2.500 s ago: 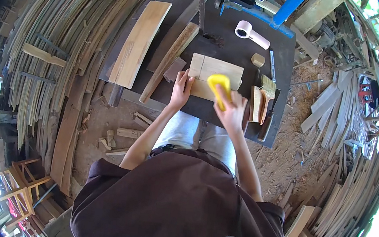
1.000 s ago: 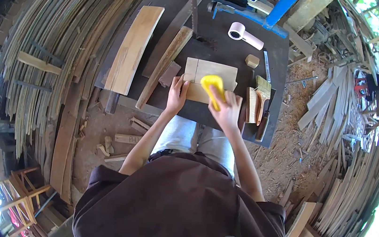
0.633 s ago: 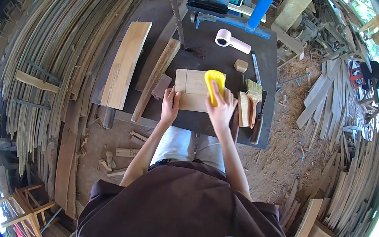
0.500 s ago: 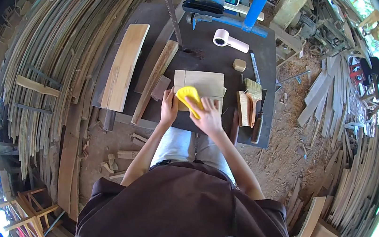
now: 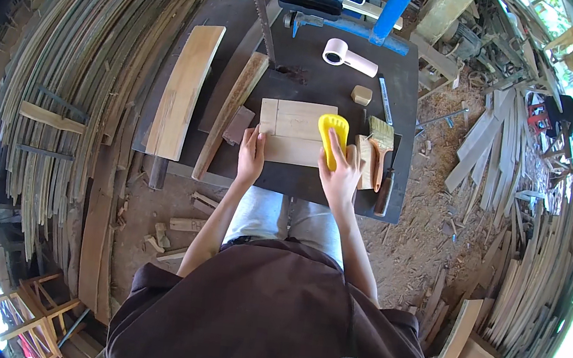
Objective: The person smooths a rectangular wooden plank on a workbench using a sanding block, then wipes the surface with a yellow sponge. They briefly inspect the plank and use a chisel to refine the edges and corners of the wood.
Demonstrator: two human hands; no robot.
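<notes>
A pale wooden piece (image 5: pixel 290 150), seemingly of joined boards with seams across its face, lies flat on the dark worktable in front of me. At its left edge, my left hand (image 5: pixel 251 159) grips it with fingers together. My right hand (image 5: pixel 340 175) is closed around a yellow, elongated plastic tool (image 5: pixel 333 131) with rounded ends and a row of small marks near its far end. This tool lies over the right edge of the wooden piece; its underside is hidden. Just right of that hand are a wide paintbrush (image 5: pixel 381 144) and a small wood block (image 5: pixel 368 162).
On the dark table (image 5: pixel 285 187) lie a long board (image 5: pixel 186 91), a narrow wooden strip (image 5: pixel 233 115), a pink handheld fan (image 5: pixel 350 58), a small block (image 5: pixel 362 95), a pen (image 5: pixel 385 99) and a wooden-handled tool (image 5: pixel 384 194). A saw blade (image 5: pixel 261 11) rises at the back.
My right hand has slid the yellow tool rightward across the wooden piece, turning it more upright in view. My left hand stays at the left edge. The whole view has shifted slightly.
</notes>
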